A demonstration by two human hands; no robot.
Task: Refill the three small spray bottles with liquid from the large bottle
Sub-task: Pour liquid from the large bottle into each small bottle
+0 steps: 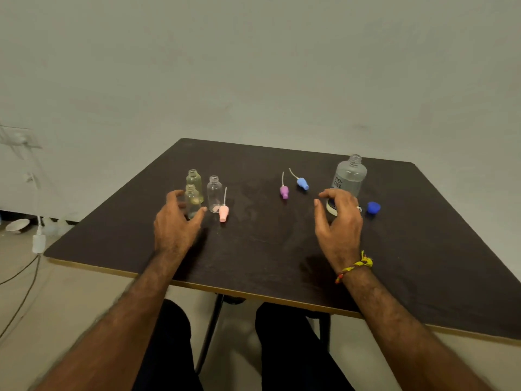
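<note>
- The large bottle (pixel 348 179) stands upright and uncapped at right of centre, its long axis vertical, on a dark table (pixel 253 249); its blue cap (pixel 373 207) lies just beside it, further right.
- The right hand (pixel 339 221) hovers directly in front of the bottle's base, fingers spread and loosely curved, gripping nothing; whether a fingertip touches the bottle cannot be told.
- Three small spray bottles (pixel 214 193) stand open-necked in a cluster at left of centre, upright.
- The left hand (pixel 174 224) sits just below the nearest of them, thumb and fingers apart around it, not visibly closed.
- Each hand is nearest its own target: a short forward reach for either would likely complete the grasp.
- Three spray heads with dip tubes lie loose: a pink spray head (pixel 223 213) beside the small bottles, a purple spray head (pixel 284 191) and a light blue spray head (pixel 302 183) mid-table.
- The large bottle's label shows dark lettering, partly hidden and not legible with certainty.
</note>
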